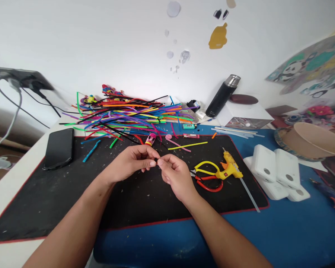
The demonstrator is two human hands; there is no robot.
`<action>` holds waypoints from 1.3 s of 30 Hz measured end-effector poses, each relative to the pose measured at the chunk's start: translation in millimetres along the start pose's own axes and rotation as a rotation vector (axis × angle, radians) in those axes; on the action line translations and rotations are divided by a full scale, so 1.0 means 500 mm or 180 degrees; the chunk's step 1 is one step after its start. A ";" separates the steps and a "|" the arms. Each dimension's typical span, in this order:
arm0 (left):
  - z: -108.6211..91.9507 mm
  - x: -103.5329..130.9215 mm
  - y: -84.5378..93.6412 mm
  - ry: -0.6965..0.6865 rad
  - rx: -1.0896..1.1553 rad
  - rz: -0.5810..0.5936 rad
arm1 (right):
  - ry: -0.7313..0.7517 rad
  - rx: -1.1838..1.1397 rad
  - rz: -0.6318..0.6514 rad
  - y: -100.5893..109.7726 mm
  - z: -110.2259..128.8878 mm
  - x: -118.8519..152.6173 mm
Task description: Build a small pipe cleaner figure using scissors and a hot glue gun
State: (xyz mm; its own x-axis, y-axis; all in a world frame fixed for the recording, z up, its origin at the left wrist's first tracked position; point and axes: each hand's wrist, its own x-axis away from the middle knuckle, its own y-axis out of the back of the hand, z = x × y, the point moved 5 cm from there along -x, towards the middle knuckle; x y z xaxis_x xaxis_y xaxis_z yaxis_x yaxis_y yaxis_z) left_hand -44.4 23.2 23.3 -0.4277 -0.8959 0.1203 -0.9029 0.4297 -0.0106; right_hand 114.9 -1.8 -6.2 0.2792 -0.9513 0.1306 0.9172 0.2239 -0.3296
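Over the middle of the black mat (123, 204), my left hand (134, 160) and my right hand (174, 173) meet at their fingertips. Both pinch a small black piece (156, 160), mostly hidden by the fingers. Just beyond them is a small pink container (150, 139). A yellow strip (187, 145) and a pink strip with a curled end (178, 143) lie behind my right hand. To its right are scissors with yellow and red handles (208, 177) and a yellow glue gun (229, 168) with a clear stick.
A pile of coloured pipe cleaners (128, 115) spreads along the wall. A phone (59, 148) lies at the left. Toward the right are a black flask (223, 96), a white box (244, 113), white devices (276, 171) and a beige bowl (315, 139).
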 end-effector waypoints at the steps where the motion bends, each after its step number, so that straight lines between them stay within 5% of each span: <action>1: 0.000 0.000 0.000 0.0001 -0.0006 -0.0007 | -0.0001 0.0004 -0.0003 0.000 0.001 0.000; 39: 0.002 -0.003 -0.001 0.0121 -0.0391 -0.0001 | 0.0189 0.0422 -0.0163 0.011 0.003 -0.002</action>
State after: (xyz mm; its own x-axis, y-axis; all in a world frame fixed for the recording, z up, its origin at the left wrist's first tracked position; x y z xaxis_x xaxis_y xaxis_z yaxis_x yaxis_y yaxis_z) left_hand -43.6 24.4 22.1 -0.4234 -0.8921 0.1578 -0.8901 0.4420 0.1108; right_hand 119.8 0.8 -6.7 0.2175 -0.9722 0.0872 0.9603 0.1971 -0.1972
